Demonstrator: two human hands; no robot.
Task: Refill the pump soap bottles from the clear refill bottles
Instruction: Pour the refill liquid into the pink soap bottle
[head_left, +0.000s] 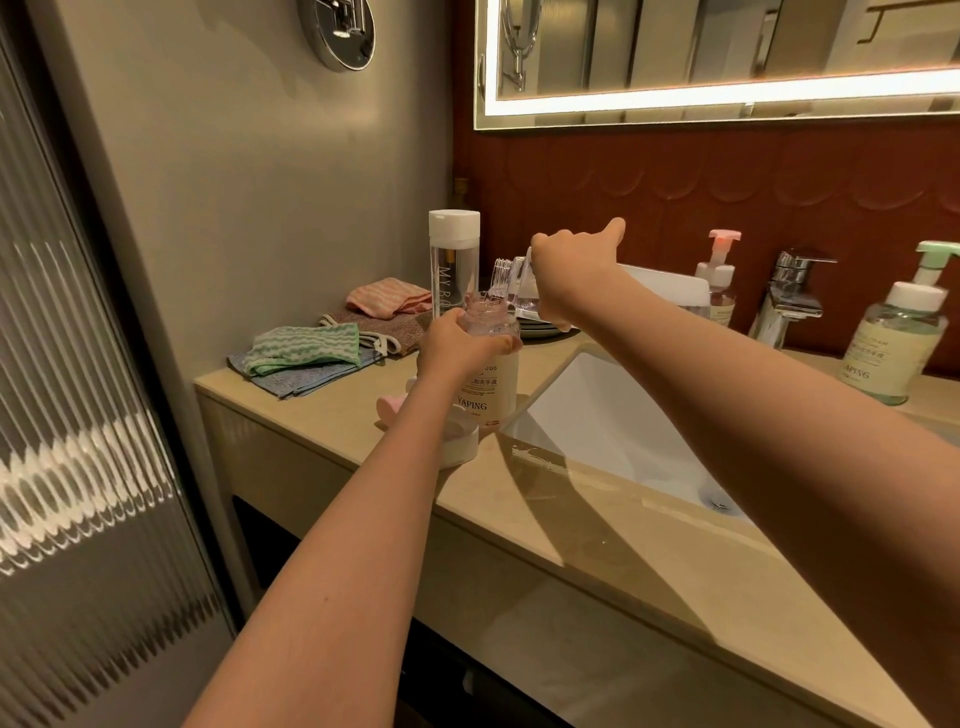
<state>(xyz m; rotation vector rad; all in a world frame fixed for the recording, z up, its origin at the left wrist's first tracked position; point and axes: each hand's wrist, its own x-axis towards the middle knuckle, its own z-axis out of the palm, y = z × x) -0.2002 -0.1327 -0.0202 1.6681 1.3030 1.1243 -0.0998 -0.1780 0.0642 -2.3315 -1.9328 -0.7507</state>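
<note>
A pink-tinted soap bottle (491, 384) labelled YAPING stands uncapped on the counter (332, 431) left of the sink. My left hand (452, 348) grips it near the neck. My right hand (569, 273) holds a clear refill bottle (511, 283) tipped over, its mouth just above the soap bottle's opening. The removed pink pump head (457, 436) lies on the counter behind my left forearm. A second clear refill bottle (453, 260) with a white cap stands upright behind.
Folded cloths (306, 353) lie at the counter's left end. The white sink basin (613, 431) is to the right, with a chrome faucet (789, 296), a pink pump bottle (719, 280) and a green pump bottle (898, 343) behind it. A lit mirror (727, 62) hangs above.
</note>
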